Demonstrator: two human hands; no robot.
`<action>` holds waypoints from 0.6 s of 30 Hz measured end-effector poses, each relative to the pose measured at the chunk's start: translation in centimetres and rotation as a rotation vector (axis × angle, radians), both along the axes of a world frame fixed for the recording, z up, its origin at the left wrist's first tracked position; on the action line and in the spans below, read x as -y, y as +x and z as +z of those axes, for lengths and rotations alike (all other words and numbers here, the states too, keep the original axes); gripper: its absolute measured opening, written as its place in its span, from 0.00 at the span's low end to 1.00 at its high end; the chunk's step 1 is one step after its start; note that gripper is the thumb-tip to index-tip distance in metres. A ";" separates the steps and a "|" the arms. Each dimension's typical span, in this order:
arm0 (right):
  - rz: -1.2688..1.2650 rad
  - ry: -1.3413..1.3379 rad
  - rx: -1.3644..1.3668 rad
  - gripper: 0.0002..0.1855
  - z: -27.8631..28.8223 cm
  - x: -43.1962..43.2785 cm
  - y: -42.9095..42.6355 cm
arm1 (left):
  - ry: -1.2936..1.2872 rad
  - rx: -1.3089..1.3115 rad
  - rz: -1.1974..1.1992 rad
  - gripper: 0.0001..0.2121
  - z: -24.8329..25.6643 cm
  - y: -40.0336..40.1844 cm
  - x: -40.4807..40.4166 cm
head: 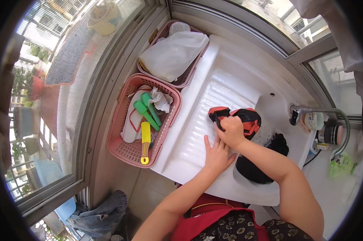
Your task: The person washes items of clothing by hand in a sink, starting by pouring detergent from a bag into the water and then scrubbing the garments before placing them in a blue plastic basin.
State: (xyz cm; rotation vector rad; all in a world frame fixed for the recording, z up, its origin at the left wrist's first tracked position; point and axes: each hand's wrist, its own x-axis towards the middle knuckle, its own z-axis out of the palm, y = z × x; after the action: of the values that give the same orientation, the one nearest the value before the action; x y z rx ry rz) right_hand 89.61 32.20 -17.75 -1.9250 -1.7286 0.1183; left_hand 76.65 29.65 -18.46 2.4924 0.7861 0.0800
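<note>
My right hand (231, 131) is closed on a bunched red and black cloth (247, 119), which lies on the ribbed washboard slope of a white laundry sink (196, 120). My left hand (216, 153) rests just below it, palm down on the sink with its fingers spread and nothing seen in it. Black wet cloth (253, 168) lies in the basin, partly under my right forearm, with some suds (265, 130) near it. What my right fingers cover of the red and black cloth is hidden.
A pink plastic basket (115, 141) at the left holds green-handled items, a yellow-handled brush (145, 141) and white things. Behind it, another basket (189, 81) holds a white bag (174, 55). A tap (315, 110) with a curved hose stands right, beside jars (329, 134). Windows surround the sink.
</note>
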 end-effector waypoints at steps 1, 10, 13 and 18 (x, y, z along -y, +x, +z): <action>0.042 0.013 0.040 0.11 -0.6 0.2 0.7 | -0.039 -0.004 -0.021 0.35 0.2 -0.2 0.4; -0.072 0.066 0.061 0.12 -2.9 -2.3 4.5 | -0.055 -0.079 -0.027 0.37 1.2 1.2 0.0; -0.023 -0.003 0.051 0.11 -2.0 -0.4 3.6 | -0.023 0.055 -0.025 0.37 0.4 0.3 0.8; -0.268 -0.017 0.203 0.09 -4.9 -5.3 11.1 | -0.027 0.030 -0.018 0.38 1.5 3.0 0.5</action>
State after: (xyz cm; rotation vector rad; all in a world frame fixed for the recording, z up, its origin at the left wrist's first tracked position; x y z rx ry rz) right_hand 100.69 37.49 -22.69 -2.2253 -1.5755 -0.1664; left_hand 79.68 29.11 -16.97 2.4669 0.7474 0.0992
